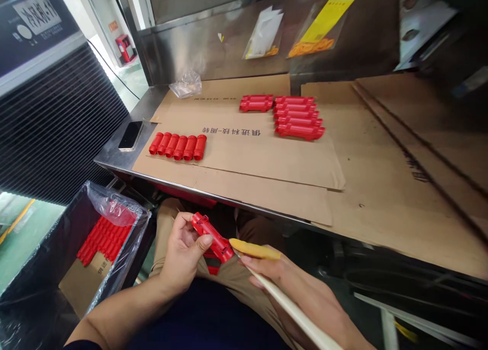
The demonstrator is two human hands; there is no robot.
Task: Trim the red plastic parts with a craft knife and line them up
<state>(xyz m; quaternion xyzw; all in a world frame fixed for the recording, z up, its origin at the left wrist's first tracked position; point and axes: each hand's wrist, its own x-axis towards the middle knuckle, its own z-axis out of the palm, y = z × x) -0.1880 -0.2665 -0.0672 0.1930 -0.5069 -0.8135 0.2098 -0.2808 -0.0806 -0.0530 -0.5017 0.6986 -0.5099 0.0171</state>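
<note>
- I see the left hand curled round a red part, nearer than the tabletop edge.
- The right hand grips a pale tool at its right end.
- Cardboard separates the left red row from the right ones.

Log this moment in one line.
left hand: holds red part | right hand: holds cream-handled tool, tip near part's end | cardboard: row of six red pieces

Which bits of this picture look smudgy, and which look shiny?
In the head view, the white sheet at upper right is blurred; the metal panel has soft glare and the clear plastic liner glints; the red part in the left hand looks clearer.
</note>
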